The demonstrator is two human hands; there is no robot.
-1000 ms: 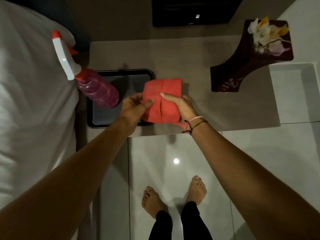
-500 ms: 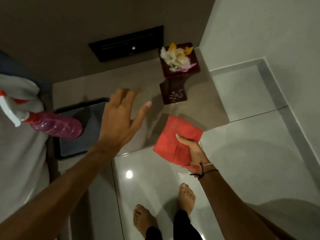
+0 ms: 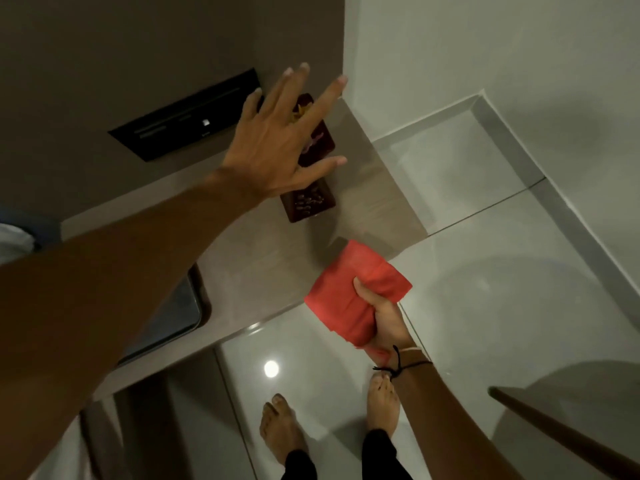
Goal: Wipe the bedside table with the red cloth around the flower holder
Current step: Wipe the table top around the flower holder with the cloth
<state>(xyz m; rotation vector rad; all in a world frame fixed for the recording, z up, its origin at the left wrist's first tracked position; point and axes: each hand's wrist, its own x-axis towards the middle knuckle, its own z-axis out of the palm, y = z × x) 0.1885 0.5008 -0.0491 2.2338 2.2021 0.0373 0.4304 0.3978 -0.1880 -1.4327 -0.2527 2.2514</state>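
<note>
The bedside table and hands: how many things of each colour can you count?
Red: 1, the red cloth held in the right hand.
Dark brown: 1, the flower holder, partly behind the open left hand.
Black: 1, the tray on the bedside table.
Total: 3.

Bedroom: bedside table (image 3: 363,202) beside tiled floor (image 3: 485,271)

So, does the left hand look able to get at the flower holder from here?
Probably yes. The open left hand is spread right over the flower holder, nothing between them. The right hand keeps the red cloth back at the table's front edge, out of the way.
</note>
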